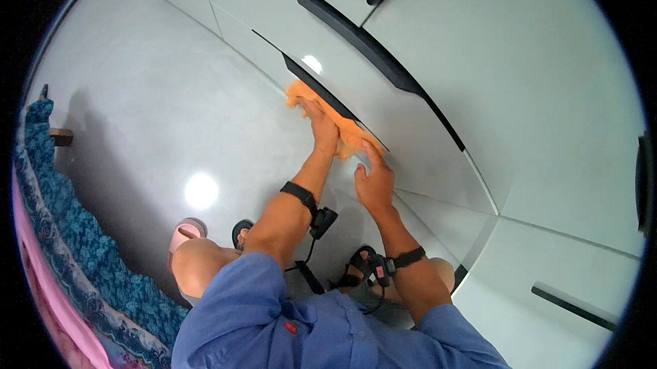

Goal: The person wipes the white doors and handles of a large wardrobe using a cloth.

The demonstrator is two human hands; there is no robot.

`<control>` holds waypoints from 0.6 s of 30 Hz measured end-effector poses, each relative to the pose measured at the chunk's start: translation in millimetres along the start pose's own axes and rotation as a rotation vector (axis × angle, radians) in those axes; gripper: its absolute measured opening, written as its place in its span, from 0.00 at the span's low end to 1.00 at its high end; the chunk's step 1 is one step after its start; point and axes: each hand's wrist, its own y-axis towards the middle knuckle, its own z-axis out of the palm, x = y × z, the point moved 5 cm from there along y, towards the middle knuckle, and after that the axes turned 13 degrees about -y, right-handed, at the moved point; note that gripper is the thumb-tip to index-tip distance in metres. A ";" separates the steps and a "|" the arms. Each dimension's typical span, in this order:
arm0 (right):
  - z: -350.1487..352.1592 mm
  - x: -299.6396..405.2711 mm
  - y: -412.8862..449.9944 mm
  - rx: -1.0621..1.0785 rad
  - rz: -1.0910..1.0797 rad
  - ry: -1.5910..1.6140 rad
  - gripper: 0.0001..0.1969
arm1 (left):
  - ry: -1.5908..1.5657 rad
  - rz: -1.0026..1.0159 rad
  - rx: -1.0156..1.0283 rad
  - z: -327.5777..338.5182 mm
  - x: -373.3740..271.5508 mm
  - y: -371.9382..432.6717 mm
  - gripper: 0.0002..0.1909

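An orange fluffy cloth [354, 135] lies spread against the lower white drawer front [333, 79], just under its black handle strip [321, 89]. My left hand [322, 125] presses on the upper left part of the cloth, with its fingers partly hidden from view. At the lower right end of the same cloth, my right hand [375, 179] touches it with a fingertip, its thumb held apart. Neither hand is seen to grip the cloth; whether the left fingers hold a fold of it is hidden.
Longer black handle trim [359, 40] runs along the drawer above. White cabinet doors [564, 86] rise at the right. A blue patterned bedcover [87, 215] hangs at the left, near a wooden leg [61, 137]. A pink slipper [187, 230] stands on the grey floor [169, 86].
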 end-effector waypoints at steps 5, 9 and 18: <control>-26.2 -58.8 -38.6 -0.109 0.134 -0.032 0.27 | -0.011 -0.158 0.025 29.9 62.9 -78.3 0.45; -37.9 -47.8 -73.6 -0.151 0.274 -0.046 0.25 | 0.378 -0.157 0.211 0.6 102.1 -130.8 0.41; -82.6 -76.6 -96.3 -0.270 0.286 -0.136 0.22 | 0.154 -0.157 0.056 79.4 101.2 -208.2 0.31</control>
